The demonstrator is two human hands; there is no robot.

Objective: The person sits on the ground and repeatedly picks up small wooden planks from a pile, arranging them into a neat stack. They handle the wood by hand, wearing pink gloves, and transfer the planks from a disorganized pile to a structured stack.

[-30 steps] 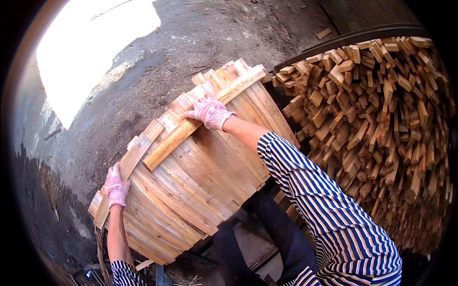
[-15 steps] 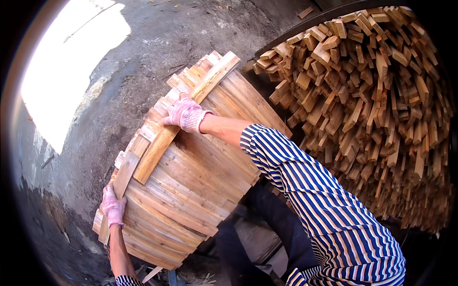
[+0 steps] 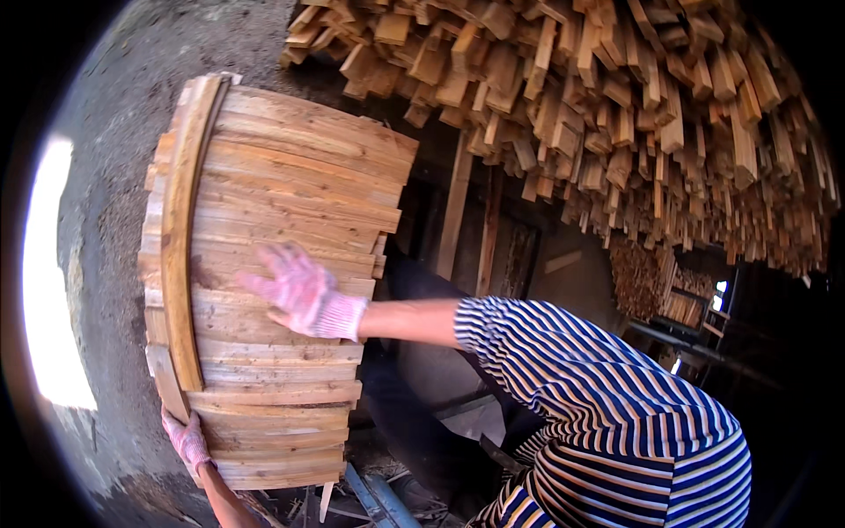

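A broad panel of wooden slats point(image 3: 282, 185) lies side by side before me, its ends uneven. A long wooden batten point(image 3: 179, 246) crosses the slats near their left ends. Below it a shorter, greyer wooden strip point(image 3: 167, 384) overlaps the batten's lower end. My left hand point(image 3: 187, 442), in a pink-and-white knit glove, is closed around the lower end of that strip at the panel's left edge; some fingers are hidden. My right hand point(image 3: 304, 290), gloved alike and slightly blurred, is over the middle slats with fingers spread and nothing in it. Whether it touches the wood I cannot tell.
A large stack of wooden sticks point(image 3: 563, 106) fills the upper right, ends toward me. Rough grey ground point(image 3: 114, 220) borders the panel, with a bright sunlit patch point(image 3: 55, 290) at far left. Blue metal bars point(image 3: 378, 500) and wood scraps lie below, near my dark-trousered legs.
My right hand has let go of the batten and moved off it over the slats, fingers spreading. The view has turned, so the panel looks more upright. My left hand stays at the strip.
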